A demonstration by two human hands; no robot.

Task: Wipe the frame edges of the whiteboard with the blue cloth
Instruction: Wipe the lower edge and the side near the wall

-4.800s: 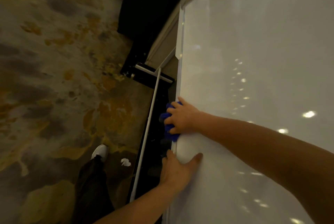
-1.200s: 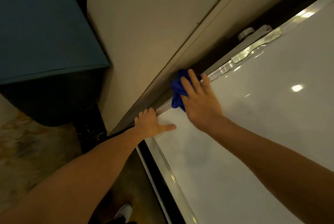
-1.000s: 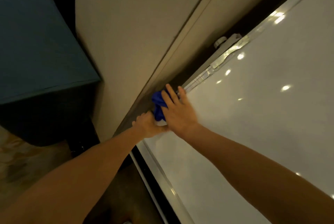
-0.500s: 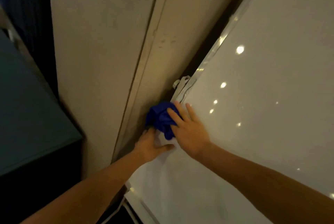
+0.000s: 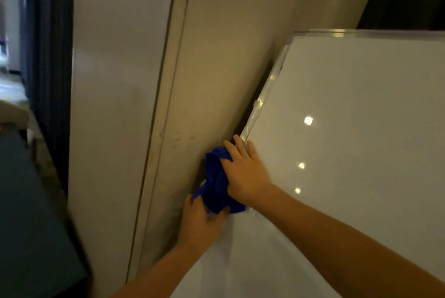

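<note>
The white whiteboard (image 5: 349, 110) fills the right side, leaning toward a beige wall. Its metal frame edge (image 5: 267, 90) runs diagonally up from my hands to the top left corner. A bunched blue cloth (image 5: 216, 182) sits on that left frame edge. My right hand (image 5: 245, 172) presses flat on the cloth, fingers pointing up along the edge. Just below, my left hand (image 5: 202, 223) grips the board's edge, its thumb on the white surface and touching the cloth's lower end.
A beige wall panel (image 5: 125, 105) with a vertical seam stands directly left of the board. A dark curtain (image 5: 48, 57) hangs further left, and a teal surface (image 5: 29, 225) lies at the lower left. The gap between board and wall is narrow.
My view has tilted up, so the board's top corner now shows. Both hands and the cloth have worked up the left frame edge, staying close together.
</note>
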